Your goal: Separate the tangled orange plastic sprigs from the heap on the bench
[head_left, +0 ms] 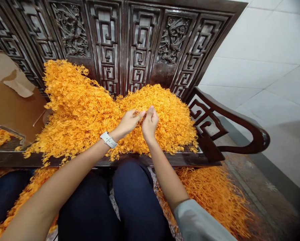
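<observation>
A large heap of orange plastic pieces (74, 110), thin, curly and flower-like, lies on a dark wooden bench. Over its right-hand mound (170, 117), my two hands meet at the fingertips. My left hand (129, 122), with a pale watch (109, 140) on its wrist, pinches thumb and forefinger together. Close against it, my right hand (150, 124) is also closed in a pinch, fingers curled and pointing up. Whatever sits between the fingertips is too small to make out against the orange behind.
The bench has a carved openwork back (142, 47) and a curved armrest (252, 134) at right. A torn cardboard box (16, 100) stands at left. More orange strands (215, 197) lie below the seat edge. Another dark-clothed leg (6, 197) shows at lower left.
</observation>
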`<state>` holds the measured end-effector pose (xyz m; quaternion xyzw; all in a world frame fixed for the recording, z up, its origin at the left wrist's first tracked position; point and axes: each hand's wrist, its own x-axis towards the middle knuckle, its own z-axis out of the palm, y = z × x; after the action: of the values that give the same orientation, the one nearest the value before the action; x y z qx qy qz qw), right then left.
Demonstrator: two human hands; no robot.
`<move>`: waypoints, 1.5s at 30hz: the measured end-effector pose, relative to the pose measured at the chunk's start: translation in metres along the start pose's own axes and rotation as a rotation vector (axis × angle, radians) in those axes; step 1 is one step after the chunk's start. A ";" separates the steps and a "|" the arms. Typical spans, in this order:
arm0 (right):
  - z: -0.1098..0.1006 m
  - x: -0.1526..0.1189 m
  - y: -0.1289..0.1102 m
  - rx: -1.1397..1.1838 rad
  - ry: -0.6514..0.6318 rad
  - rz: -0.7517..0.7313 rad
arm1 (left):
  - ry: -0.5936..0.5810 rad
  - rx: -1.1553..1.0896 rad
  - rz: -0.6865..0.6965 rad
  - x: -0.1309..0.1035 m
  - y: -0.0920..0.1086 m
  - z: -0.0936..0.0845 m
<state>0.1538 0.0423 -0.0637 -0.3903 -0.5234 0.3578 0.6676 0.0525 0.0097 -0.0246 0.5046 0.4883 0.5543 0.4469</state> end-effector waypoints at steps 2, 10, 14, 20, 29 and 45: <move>0.000 -0.001 0.002 -0.054 -0.009 -0.007 | 0.114 -0.032 0.031 -0.002 0.000 0.006; 0.012 -0.012 -0.004 -0.102 -0.040 -0.015 | 0.234 0.018 0.082 -0.001 -0.013 0.015; 0.015 -0.007 -0.014 -0.081 -0.074 -0.007 | 0.226 0.112 0.195 -0.001 -0.019 0.012; 0.013 -0.005 -0.035 -0.049 -0.131 0.004 | 0.163 0.096 0.290 -0.005 -0.006 0.005; 0.012 -0.011 -0.025 0.153 -0.078 0.028 | 0.089 -0.178 0.153 -0.016 0.003 0.011; -0.020 0.062 -0.040 -0.345 -0.120 -0.197 | 0.336 -0.417 0.060 0.011 0.032 -0.034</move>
<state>0.1885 0.0768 -0.0053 -0.4236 -0.6515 0.2185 0.5903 0.0175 0.0135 0.0081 0.3168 0.4159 0.7317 0.4373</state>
